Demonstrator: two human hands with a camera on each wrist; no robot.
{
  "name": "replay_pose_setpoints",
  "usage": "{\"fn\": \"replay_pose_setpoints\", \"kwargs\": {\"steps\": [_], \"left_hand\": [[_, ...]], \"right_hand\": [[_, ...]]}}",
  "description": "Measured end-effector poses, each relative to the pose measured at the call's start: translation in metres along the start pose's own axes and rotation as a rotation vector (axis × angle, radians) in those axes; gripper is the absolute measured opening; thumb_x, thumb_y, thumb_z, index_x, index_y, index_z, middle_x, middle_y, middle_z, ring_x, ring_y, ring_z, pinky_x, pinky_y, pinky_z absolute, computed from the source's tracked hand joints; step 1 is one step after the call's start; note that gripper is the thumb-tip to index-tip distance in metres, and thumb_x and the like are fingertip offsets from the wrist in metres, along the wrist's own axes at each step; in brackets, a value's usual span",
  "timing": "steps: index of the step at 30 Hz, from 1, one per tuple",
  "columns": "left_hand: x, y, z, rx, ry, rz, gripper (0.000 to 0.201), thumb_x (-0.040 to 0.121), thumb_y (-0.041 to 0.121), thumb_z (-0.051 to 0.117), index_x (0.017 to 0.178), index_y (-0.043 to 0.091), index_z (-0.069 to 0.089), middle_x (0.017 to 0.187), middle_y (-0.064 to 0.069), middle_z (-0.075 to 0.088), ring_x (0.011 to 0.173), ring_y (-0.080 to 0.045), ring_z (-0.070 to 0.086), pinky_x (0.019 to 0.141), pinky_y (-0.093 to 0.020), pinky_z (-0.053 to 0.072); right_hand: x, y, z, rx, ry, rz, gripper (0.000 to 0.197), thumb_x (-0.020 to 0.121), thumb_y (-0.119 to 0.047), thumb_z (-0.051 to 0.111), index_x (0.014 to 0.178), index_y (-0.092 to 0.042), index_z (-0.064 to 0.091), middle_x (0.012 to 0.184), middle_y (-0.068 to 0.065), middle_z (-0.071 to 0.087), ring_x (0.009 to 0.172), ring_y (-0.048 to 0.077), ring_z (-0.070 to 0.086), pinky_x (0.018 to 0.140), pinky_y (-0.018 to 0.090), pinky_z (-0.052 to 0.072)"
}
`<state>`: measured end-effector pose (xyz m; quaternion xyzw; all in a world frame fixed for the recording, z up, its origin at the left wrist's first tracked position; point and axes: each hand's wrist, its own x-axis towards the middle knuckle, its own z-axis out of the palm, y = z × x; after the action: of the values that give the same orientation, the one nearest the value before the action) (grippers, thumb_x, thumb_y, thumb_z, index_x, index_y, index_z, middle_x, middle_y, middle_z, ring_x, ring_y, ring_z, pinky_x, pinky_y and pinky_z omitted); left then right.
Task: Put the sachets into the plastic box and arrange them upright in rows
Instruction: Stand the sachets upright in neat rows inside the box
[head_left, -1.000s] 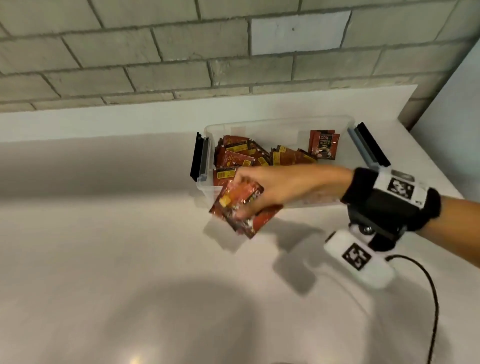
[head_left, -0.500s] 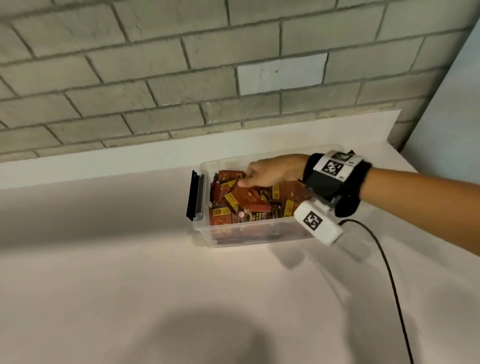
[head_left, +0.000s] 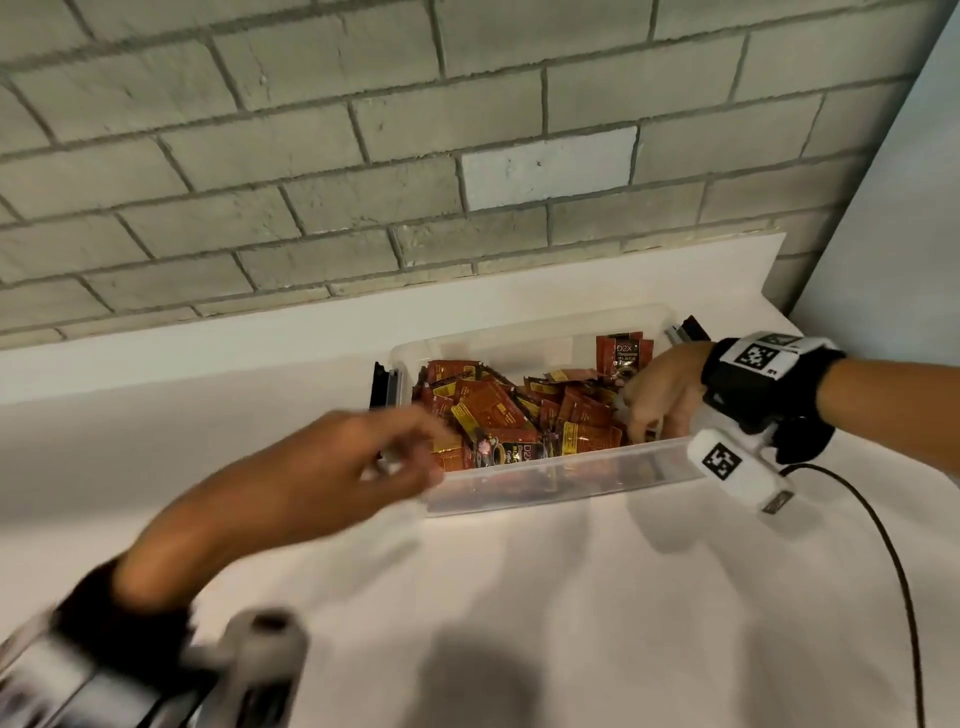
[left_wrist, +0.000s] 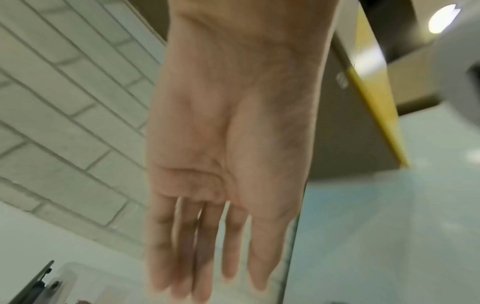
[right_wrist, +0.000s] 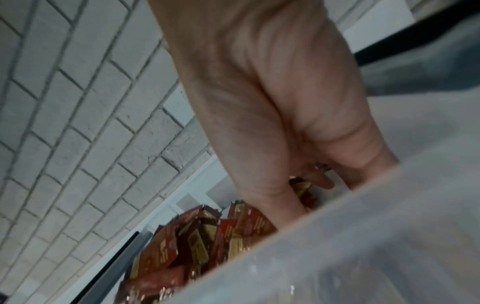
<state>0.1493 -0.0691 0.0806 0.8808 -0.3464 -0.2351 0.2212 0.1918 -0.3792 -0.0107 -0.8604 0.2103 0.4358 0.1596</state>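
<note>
most of the sachets (head_left: 498, 415) already lie inside the clear plastic box (head_left: 545, 480) on the white counter (head_left: 571, 597), but as a loose heap; only one sachet (head_left: 622, 353) near the back wall stands upright, so the rows look barely begun. the right hand (head_left: 657, 395) is dipped into the box's right end with curled fingers among the packets; i cannot tell whether it grips one. the left hand (head_left: 332, 467), blurred, reaches toward the box's near left corner, fingers straight and holding nothing. half a second ago only the right hand showed, over the pile's left part.
</note>
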Motion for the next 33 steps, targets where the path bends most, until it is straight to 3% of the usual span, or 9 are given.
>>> {"fn": "replay_pose_setpoints", "kwargs": {"steps": [3,6,11,16,20,24,28,30,33], "left_hand": [[0.075,-0.007,-0.004,0.220,-0.063,0.036,0.044,0.092,0.043,0.053,0.133,0.029,0.045,0.123,0.009,0.049,0.101,0.002,0.049,0.083,-0.013,0.039],[0.138,-0.003,-0.004,0.352,-0.118,0.084,0.037,0.100,0.033,0.044,0.135,0.023,0.045,0.129,0.000,0.045,0.119,-0.017,0.045,0.098,-0.030,0.038],[0.206,0.022,0.008,0.534,-0.348,0.146,0.038,0.099,0.018,0.041,0.136,0.020,0.045,0.137,-0.002,0.045,0.127,-0.021,0.043,0.106,-0.038,0.035],[0.229,0.034,0.034,0.660,-0.604,0.080,0.044,0.099,0.027,0.046,0.141,0.015,0.038,0.134,-0.007,0.051,0.123,-0.024,0.049,0.094,-0.030,0.037],[0.240,0.022,0.047,0.815,-0.607,0.040,0.045,0.099,0.019,0.043,0.143,0.013,0.037,0.144,-0.007,0.043,0.130,-0.028,0.044,0.104,-0.035,0.037],[0.232,0.026,0.036,0.895,-0.651,-0.024,0.055,0.099,0.003,0.030,0.150,0.022,0.024,0.158,0.003,0.015,0.141,-0.021,0.023,0.109,-0.030,0.023],[0.231,0.010,0.029,0.932,-0.643,-0.063,0.057,0.097,0.010,0.033,0.150,0.029,0.021,0.157,0.004,0.019,0.141,-0.025,0.026,0.109,-0.036,0.030],[0.227,0.006,0.023,0.888,-0.637,-0.067,0.056,0.097,0.012,0.036,0.149,0.030,0.026,0.156,0.003,0.024,0.140,-0.026,0.028,0.108,-0.037,0.031],[0.219,0.005,0.011,0.765,-0.628,-0.044,0.045,0.099,0.010,0.040,0.141,0.022,0.042,0.144,0.000,0.042,0.130,-0.024,0.041,0.096,-0.031,0.037]], "right_hand": [[0.004,-0.005,0.004,-0.024,-0.068,-0.072,0.057,0.085,-0.010,0.066,0.135,0.003,0.042,0.141,0.019,0.043,0.115,0.028,0.058,0.098,0.041,0.049],[0.013,-0.011,0.003,0.146,-0.133,-0.125,0.042,0.085,0.005,0.060,0.126,0.007,0.048,0.136,0.021,0.049,0.118,0.030,0.055,0.097,0.042,0.049],[0.005,-0.032,0.012,0.340,-0.143,-0.257,0.047,0.093,0.008,0.046,0.138,0.001,0.035,0.135,0.012,0.044,0.123,0.021,0.047,0.099,0.027,0.045],[-0.003,-0.022,0.010,0.392,-0.130,-0.330,0.021,0.097,-0.001,0.045,0.110,-0.015,0.054,0.101,-0.005,0.050,0.088,0.005,0.049,0.068,0.007,0.045],[0.009,-0.011,0.011,0.463,-0.155,-0.361,0.037,0.096,-0.001,0.047,0.133,-0.001,0.046,0.134,0.009,0.050,0.113,0.014,0.051,0.100,0.023,0.044],[0.019,-0.003,0.005,0.448,-0.096,-0.316,0.016,0.092,0.005,0.051,0.094,-0.006,0.062,0.099,0.006,0.061,0.089,0.015,0.060,0.096,0.033,0.050],[0.018,-0.008,0.002,0.424,0.011,-0.247,0.041,0.092,0.006,0.050,0.132,0.003,0.044,0.129,0.012,0.050,0.106,0.025,0.056,0.097,0.033,0.048],[0.016,-0.015,-0.001,0.343,0.020,-0.230,0.042,0.093,0.003,0.049,0.134,0.005,0.042,0.139,0.020,0.045,0.123,0.033,0.050,0.102,0.036,0.043],[0.016,-0.033,0.004,0.391,-0.044,-0.255,0.048,0.091,0.014,0.041,0.138,0.004,0.037,0.138,0.024,0.043,0.119,0.035,0.050,0.098,0.039,0.045]]}}
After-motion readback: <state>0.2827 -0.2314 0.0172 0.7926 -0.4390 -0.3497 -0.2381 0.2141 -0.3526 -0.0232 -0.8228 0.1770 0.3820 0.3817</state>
